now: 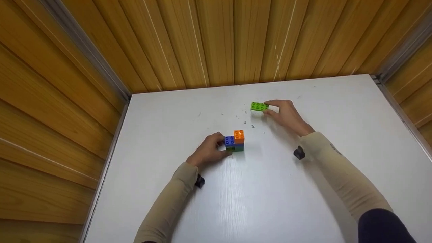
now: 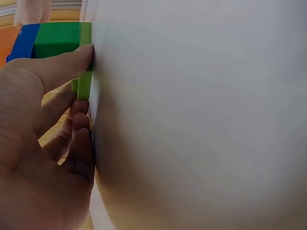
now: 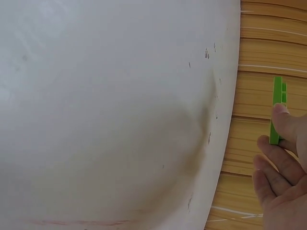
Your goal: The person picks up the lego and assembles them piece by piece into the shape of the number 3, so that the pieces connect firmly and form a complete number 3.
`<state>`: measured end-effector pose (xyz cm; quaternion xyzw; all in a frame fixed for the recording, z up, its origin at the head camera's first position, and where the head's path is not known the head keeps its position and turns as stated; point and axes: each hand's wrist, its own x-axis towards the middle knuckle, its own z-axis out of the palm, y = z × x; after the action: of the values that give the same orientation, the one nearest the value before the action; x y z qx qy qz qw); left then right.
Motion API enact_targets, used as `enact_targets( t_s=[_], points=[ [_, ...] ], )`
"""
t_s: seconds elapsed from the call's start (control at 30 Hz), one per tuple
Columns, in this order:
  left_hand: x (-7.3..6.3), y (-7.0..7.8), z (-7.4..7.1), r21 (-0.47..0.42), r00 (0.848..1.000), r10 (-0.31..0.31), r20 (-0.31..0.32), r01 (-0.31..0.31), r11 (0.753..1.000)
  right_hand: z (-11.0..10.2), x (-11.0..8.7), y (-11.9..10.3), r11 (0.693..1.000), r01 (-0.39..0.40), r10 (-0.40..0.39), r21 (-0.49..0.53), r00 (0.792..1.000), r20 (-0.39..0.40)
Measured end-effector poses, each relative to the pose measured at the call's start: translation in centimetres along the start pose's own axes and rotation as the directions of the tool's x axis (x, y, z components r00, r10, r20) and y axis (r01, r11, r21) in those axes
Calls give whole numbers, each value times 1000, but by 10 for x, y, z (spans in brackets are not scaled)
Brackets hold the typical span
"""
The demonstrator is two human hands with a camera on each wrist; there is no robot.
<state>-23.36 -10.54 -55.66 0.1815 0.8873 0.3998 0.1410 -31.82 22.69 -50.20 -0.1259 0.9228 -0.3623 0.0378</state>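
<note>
On the white table stands a small stack of toy building bricks. An orange brick tops its right side, above a blue brick and a green brick. At the bottom, in the left wrist view, is a thin light green plate brick. My left hand pinches this base, thumb in front and fingers behind. Farther back, my right hand pinches one end of a flat lime green brick, studs up. The right wrist view shows that brick edge-on, raised above the table.
Wood-patterned panels stand behind the table and along its left side; more panelling is on the right. Small dark marks dot the tabletop between the hands. A black device hangs at the right wrist.
</note>
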Motion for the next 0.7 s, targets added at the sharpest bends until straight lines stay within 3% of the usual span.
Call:
enact_targets(
  t_s=[0.23,0.5,0.7],
  points=[
    [3,0,-2,2,1000,-25,-1,25,1000,-4,-5,-14,1000,12,-12,-7,1000,4],
    [4,-1,-2,-6,1000,-14,-10,14,1000,-5,-9,-30,987,159,-159,-17,987,-30],
    [2,-1,-3,-38,999,-32,-8,32,999,-6,-16,-44,987,162,-162,-18,987,-1]
  ],
)
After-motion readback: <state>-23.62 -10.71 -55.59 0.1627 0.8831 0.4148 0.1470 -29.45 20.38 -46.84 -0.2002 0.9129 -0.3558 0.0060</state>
